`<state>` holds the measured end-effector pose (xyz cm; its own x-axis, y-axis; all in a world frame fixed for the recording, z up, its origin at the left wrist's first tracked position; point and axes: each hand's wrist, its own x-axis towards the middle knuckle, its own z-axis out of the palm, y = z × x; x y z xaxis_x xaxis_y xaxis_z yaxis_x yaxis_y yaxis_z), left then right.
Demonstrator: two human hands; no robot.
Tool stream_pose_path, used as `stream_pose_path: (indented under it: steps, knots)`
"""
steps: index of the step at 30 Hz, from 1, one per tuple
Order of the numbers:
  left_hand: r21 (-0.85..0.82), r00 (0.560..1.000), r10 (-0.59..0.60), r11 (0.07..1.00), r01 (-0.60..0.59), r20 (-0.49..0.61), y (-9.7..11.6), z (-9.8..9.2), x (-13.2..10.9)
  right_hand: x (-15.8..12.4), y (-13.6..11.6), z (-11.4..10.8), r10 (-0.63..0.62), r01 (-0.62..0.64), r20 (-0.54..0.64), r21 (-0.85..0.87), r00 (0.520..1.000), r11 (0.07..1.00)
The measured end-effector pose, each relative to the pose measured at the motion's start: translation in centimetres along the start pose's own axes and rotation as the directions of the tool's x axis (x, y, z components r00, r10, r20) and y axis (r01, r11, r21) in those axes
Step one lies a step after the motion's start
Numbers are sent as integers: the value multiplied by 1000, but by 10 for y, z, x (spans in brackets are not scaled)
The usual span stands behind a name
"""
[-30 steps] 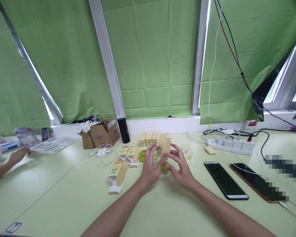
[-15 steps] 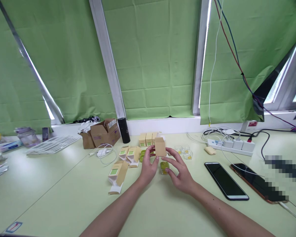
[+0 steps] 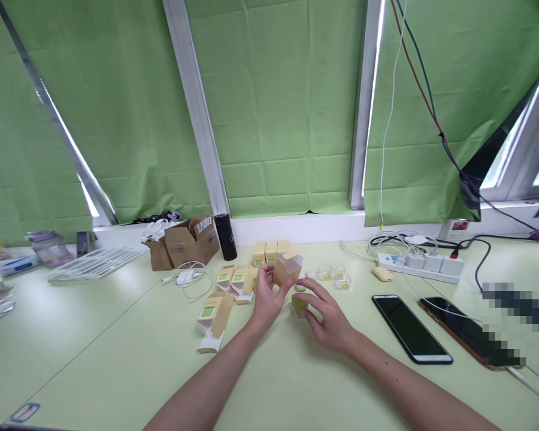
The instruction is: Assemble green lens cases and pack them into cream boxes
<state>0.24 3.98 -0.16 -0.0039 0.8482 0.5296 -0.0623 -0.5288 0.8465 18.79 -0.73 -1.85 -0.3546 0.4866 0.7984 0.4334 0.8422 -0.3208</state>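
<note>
Tilted over since half a second ago, the small matte cardboard box (image 3: 285, 270) shows its pale inner flaps, pinched above the smooth table (image 3: 291, 389) by the left hand (image 3: 268, 299), some fingertips hidden. Fingers curled, the right hand (image 3: 331, 320) partly covers a glossy, squarish green container (image 3: 298, 305); I cannot tell whether it grips.

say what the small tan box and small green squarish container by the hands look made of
The tan box in the left hand looks like thin matte card: crisp folds, pale flap. The green container at the right hand seems glossy plastic, possibly glass: its lower part looks see-through.
</note>
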Motion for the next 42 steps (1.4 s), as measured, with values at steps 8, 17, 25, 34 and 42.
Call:
stream_pose_path:
  steps: [8, 17, 25, 34, 42]
  knots:
    - [226, 993, -11, 973, 37, -114, 2, -13, 10, -3, 19, 6, 273, -234, 171, -216, 947, 948]
    - [153, 971, -220, 967, 204, 94, -4, -19, 19, 8, 22, -9, 513, -384, 210, -448, 833, 807]
    - [322, 910, -317, 920, 225, 269, -4, -16, 8, 13, 33, -20, 635, -475, 147, -544, 758, 692]
    - [426, 948, -222, 899, 107, 230, 8, -17, 2, 11, 36, -18, 672, -520, 144, -523, 726, 675]
    - [264, 972, 22, 961, -86, 236, 6, -18, 5, 9, 37, -18, 654, -509, 146, -513, 742, 691]
